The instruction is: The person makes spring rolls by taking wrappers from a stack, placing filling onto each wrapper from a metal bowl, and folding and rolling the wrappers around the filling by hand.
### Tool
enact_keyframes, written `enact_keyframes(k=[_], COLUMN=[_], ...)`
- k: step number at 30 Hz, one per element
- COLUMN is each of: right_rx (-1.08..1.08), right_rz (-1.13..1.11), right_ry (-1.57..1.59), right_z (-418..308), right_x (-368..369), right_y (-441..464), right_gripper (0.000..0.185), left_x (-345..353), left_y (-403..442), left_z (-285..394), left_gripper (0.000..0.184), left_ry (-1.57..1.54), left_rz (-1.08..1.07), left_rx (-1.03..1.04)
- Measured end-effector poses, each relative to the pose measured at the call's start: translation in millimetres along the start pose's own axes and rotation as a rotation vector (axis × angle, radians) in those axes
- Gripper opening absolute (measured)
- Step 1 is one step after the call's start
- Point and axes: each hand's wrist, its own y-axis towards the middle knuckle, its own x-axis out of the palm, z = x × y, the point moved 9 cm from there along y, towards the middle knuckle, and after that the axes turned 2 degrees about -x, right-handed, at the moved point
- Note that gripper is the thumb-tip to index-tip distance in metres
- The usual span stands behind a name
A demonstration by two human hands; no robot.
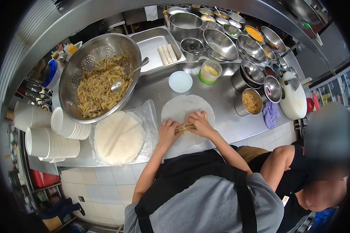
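Observation:
A round, thin white wrapper (187,105) lies flat on the steel counter in front of me. A strip of shredded filling (185,127) lies across its near part. My left hand (169,132) is closed at the strip's left end, and my right hand (200,123) has its fingers curled over the right end. Both hands press the filling and the wrapper's near edge, which is partly hidden under them. A stack of wrappers (118,139) rests on clear plastic to the left. Beyond it, a large perforated bowl (72,83) holds shredded filling and a spoon (116,85).
Behind the wrapper are a pale blue dish (180,81) and a green-based tub (210,72). A steel tray (147,42) holds several white rolls (167,54). Metal bowls crowd the back right. White container stacks (52,143) stand left. A person with folded arms (278,167) is at right.

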Motion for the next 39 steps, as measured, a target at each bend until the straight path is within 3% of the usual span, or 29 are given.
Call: enact_keyframes(k=[3, 6, 12, 15, 18, 21, 24, 30, 36, 39], right_rx=[-0.018, 0.002, -0.031, -0.021, -0.089, -0.121, -0.045, 0.031, -0.079, -0.064], right_rz=[-0.027, 0.113, 0.085, 0.09, -0.021, 0.031, -0.018, 0.083, -0.084, 0.027], right_ry=[0.026, 0.063, 0.037, 0.105, 0.132, 0.146, 0.277, 0.137, 0.018, 0.1], right_z=[3, 2, 20, 20, 15, 15, 24, 29, 15, 13], right_x=[-7, -32, -21, -31, -19, -13, -12, -20, 9, -18], right_y=[-7, -14, -19, -11, -6, -7, -4, 0, -4, -12], right_gripper=[0.043, 0.043, 0.039, 0.031, 0.021, 0.014, 0.024, 0.056, 0.063, 0.054], left_x=[4, -6, 3, -23, -24, -14, -6, -5, 13, 17], left_y=[-2, -5, 2, 3, 1, 4, 9, 16, 12, 13], left_z=[-4, -3, 16, 11, -9, -12, -12, -8, 16, 21], left_gripper=[0.039, 0.039, 0.037, 0.032, 0.022, 0.013, 0.007, 0.019, 0.039, 0.039], left_ry=[0.026, -0.027, 0.049, 0.048, 0.099, 0.021, -0.123, -0.153, -0.009, 0.053], left_rz=[-0.014, 0.042, -0.042, 0.069, 0.031, 0.006, 0.0, -0.037, -0.129, -0.122], left_rx=[-0.051, -0.125, -0.041, -0.075, -0.125, -0.1, -0.116, -0.061, 0.043, 0.051])
